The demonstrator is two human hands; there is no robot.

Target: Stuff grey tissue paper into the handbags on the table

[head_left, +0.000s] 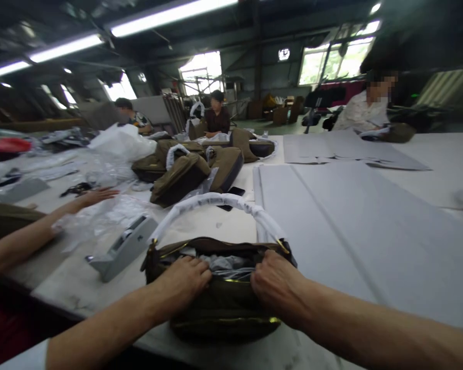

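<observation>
An olive-brown handbag (pixel 224 300) stands upright in front of me on the white table, its zipped top open. Grey stuffing (pixel 226 264) shows inside the opening. White wrapping covers the arched handle (pixel 216 199). Curled over the left part of the bag's near rim is my left hand (pixel 189 280), fingertips partly hidden inside. My right hand (pixel 273 277) grips the rim at the right end, its fingers bent into the opening. A grey tape dispenser (pixel 125 246) sits just left of the bag.
Another person's hand (pixel 98 196) reaches over clear plastic bags (pixel 111 216) at left. Several olive handbags (pixel 181 177) lie piled beyond mine, near a dark phone (pixel 233 192). Large grey sheets (pixel 355 216) cover the table's right side. A co-worker (pixel 364 110) sits at the far right.
</observation>
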